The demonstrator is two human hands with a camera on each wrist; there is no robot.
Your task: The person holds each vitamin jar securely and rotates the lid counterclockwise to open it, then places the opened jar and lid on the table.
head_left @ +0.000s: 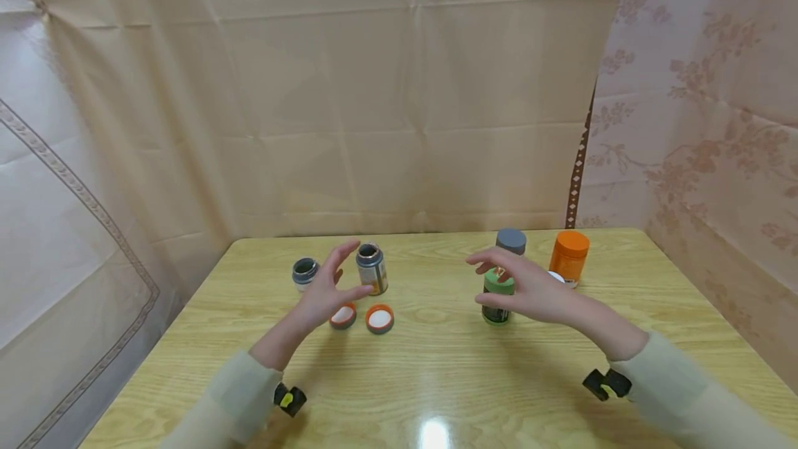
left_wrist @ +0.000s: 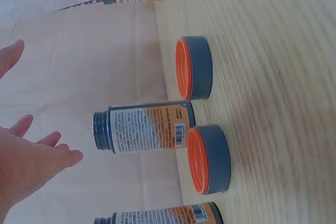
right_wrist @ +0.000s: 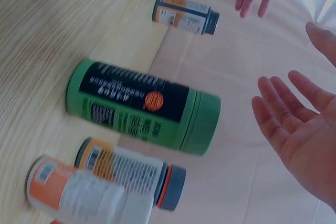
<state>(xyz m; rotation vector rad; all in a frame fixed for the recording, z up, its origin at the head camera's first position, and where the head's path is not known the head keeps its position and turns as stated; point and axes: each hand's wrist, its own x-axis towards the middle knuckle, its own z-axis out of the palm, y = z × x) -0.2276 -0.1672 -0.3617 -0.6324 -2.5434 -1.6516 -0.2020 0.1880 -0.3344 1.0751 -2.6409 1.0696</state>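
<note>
My left hand (head_left: pixel 324 300) hovers over the table's left half with its thumb and fingers spread, holding nothing. Close by it stand two uncapped dark blue jars with printed labels, a left jar (head_left: pixel 305 273) and a right jar (head_left: pixel 372 270). In front of them lie two grey lids, a left lid (head_left: pixel 342 316) and a right lid (head_left: pixel 379 319), their orange-rimmed insides showing. My right hand (head_left: pixel 530 286), fingers loosely bent and empty, is over the right half. It partly covers a green capped container (right_wrist: pixel 144 107) with a black label in the head view.
Behind the green container stands a grey-capped bottle (head_left: pixel 511 240). An orange jar (head_left: pixel 569 258) is at the back right. A white bottle (right_wrist: pixel 79 190) is mostly hidden behind my right hand in the head view. Cloth curtains (head_left: pixel 411 89) hang behind the wooden table (head_left: pixel 436 380).
</note>
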